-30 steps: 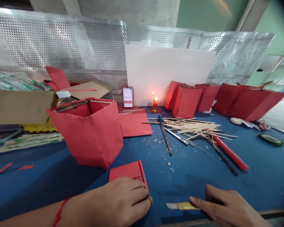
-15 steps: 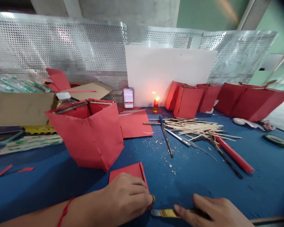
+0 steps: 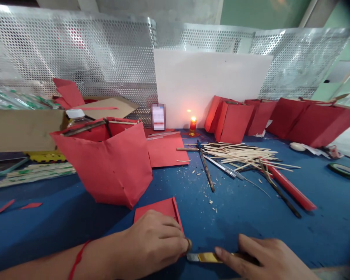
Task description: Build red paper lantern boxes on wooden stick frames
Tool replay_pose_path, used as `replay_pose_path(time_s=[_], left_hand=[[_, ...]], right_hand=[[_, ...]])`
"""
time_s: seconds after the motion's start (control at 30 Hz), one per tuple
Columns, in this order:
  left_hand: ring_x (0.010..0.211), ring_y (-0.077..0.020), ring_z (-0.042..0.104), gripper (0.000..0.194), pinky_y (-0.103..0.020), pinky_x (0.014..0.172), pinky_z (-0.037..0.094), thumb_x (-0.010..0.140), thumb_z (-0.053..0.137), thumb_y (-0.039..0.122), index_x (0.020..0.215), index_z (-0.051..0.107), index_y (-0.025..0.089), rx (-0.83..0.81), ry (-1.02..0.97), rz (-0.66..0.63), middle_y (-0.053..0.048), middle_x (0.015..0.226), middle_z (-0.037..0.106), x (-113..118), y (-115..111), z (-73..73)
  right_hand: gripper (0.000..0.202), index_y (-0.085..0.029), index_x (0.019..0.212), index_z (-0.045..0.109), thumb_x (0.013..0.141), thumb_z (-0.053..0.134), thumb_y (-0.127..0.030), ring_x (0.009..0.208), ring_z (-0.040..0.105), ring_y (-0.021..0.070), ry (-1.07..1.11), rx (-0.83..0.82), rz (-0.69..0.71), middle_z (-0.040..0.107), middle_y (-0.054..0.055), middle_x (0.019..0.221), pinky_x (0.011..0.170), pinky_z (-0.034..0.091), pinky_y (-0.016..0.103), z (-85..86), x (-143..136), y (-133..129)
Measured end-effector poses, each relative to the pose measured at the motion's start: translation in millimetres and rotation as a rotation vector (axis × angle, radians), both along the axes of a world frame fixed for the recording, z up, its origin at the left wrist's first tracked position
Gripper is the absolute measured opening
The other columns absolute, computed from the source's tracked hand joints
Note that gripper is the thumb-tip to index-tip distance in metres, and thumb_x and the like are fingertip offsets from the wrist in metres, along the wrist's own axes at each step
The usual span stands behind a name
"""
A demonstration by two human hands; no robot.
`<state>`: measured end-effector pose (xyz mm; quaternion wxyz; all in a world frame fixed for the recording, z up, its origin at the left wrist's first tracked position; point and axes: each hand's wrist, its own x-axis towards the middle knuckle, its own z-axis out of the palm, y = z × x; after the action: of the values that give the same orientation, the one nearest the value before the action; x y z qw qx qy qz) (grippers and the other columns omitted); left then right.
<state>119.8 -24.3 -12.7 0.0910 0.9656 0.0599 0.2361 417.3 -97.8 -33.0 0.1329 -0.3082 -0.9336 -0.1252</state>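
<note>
My left hand is closed with curled fingers over a small red paper piece, which has a folded strip along its right edge. A small round brownish thing shows at those fingertips; its kind is unclear. In my right hand is a knife with a yellow body and a flat silver tip, lying almost level and pointing left. Its tip is close beside my left fingertips. The index finger rests along the yellow part, while the palm hides the knife's rear end.
A large red paper bag shape stands at left, sticks along its rim. Behind are a lit candle, a phone and several red paper bags. Thin wooden sticks, a red tube and green tape lie to the right.
The view has shifted slightly, so the background sits a little higher. Both hands, the red paper piece and the knife keep nearly the same positions.
</note>
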Motion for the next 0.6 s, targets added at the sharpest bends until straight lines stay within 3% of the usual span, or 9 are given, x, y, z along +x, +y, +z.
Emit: replay_pose_path(time_s=[0.33,0.6], left_hand=[[0.068,-0.0152,0.068,0.019,-0.024,0.068,0.055,0.101,0.045,0.011,0.093,0.062,0.014,-0.035,-0.034,-0.022,-0.005,0.075,0.072,0.9,0.2,-3.3],[0.066,-0.0169,0.065,0.027,-0.027,0.064,0.053,0.102,0.039,0.009,0.090,0.063,0.013,0.043,0.028,-0.031,-0.006,0.076,0.071,2.8,-0.1,4.2]], right_hand=[[0.041,-0.024,0.140,0.057,0.112,0.028,-0.024,0.050,0.052,0.0101,0.057,-0.028,-0.005,0.055,-0.003,0.070,0.044,0.032,0.025,1.9,2.6,-2.1],[0.042,-0.023,0.140,0.057,0.112,0.026,-0.024,0.051,0.055,0.0104,0.033,-0.034,-0.012,0.057,-0.003,0.071,0.044,0.033,0.026,2.9,2.9,-2.1]])
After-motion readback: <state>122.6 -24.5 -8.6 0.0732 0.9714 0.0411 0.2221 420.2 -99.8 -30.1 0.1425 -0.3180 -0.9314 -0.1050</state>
